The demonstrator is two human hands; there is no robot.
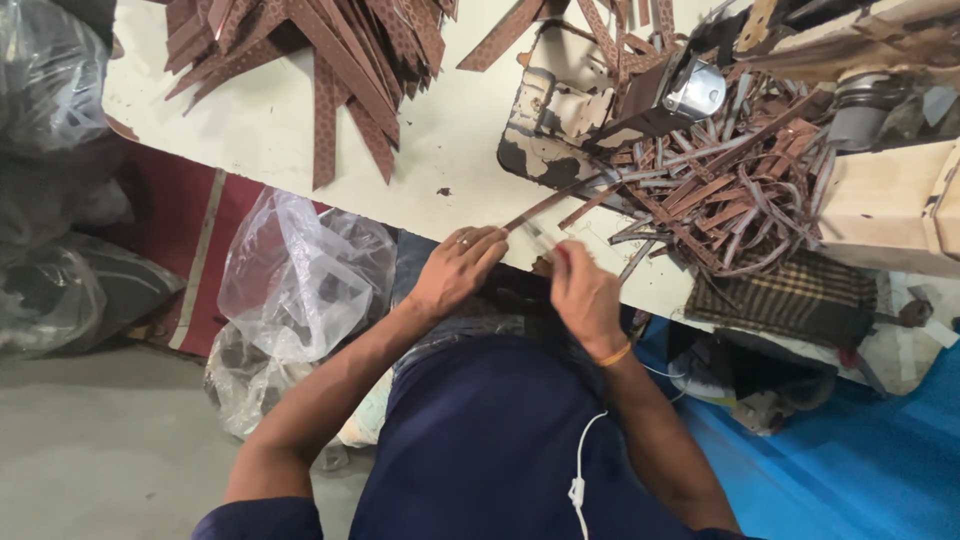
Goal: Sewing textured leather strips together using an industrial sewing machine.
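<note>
My left hand (458, 268) pinches the near end of a long brown strip (550, 205) that runs from the hand across the white table (420, 130) toward the machine. My right hand (585, 295) sits just beside it at the table's edge, fingers closed on the same strip or a thin piece near it; the exact grip is hard to see. A ring is on the left hand and an orange band on the right wrist.
A worn white machine (560, 120) with a metal part (697, 92) stands on the table. A tangle of folded brown strips (740, 190) lies right of it, flat brown strips (310, 50) at the top left. A clear plastic bag (290, 280) sits below the table, a checked cloth (790, 295) at right.
</note>
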